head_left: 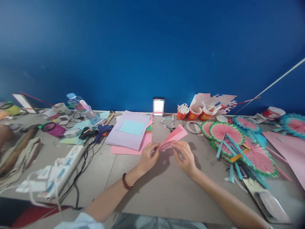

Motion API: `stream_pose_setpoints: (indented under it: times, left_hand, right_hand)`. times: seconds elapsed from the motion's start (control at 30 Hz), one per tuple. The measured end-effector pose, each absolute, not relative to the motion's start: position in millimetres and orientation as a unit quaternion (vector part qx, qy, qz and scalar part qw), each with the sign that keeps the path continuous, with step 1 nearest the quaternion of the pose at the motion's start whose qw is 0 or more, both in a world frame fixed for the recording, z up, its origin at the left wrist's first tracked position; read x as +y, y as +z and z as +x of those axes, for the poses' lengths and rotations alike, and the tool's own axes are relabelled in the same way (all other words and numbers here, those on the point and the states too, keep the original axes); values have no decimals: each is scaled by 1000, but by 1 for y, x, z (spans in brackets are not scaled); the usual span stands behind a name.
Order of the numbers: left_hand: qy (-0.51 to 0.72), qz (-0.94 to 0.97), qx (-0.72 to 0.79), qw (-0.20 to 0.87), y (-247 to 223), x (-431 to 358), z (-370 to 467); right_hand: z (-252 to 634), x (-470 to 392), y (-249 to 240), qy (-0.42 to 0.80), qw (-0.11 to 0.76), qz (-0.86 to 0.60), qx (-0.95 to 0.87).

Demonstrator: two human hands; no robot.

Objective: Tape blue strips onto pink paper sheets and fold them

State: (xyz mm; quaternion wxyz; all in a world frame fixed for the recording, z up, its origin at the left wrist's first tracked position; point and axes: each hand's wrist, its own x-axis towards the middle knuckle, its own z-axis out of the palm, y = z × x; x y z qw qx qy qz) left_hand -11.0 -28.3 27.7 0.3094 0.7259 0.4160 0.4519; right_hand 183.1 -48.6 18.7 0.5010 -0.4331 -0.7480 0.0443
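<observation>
A folded piece of pink paper (175,136) is held above the grey table, between both hands. My left hand (150,156) pinches its narrow left end between thumb and fingers; a beaded bracelet circles that wrist. On the other side, my right hand (184,156) grips the paper's lower right part, with the fingertips partly hidden behind it. Just left of the hands lies a stack of coloured sheets, with a lilac sheet (128,140) and a small light blue sheet (132,127) on top. Scissors (172,124) rest behind the pink paper.
Red paper cups (194,113) and a phone (158,107) stand by the blue wall. Pink and green paper fans (226,133) lie at right, near a white mouse (273,206). Leftward are a bottle (82,106), a power strip (64,171), cables and a person's hand (5,135).
</observation>
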Motion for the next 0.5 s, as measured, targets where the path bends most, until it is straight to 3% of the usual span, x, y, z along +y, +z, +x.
stream_pose_setpoints:
  times: [0.17,0.33,0.5]
  left_hand:
    - [466,742,411,254,31,-22,-21]
    - [458,772,377,231,37,-17,-27]
    - [443,786,360,236,43,-14,-31]
  right_hand:
    - [202,-35,22,-71,534,-480,-693]
    - [215,-27,32,16,525,-474,-707]
    - [226,-19,36,103,436,-448,-774]
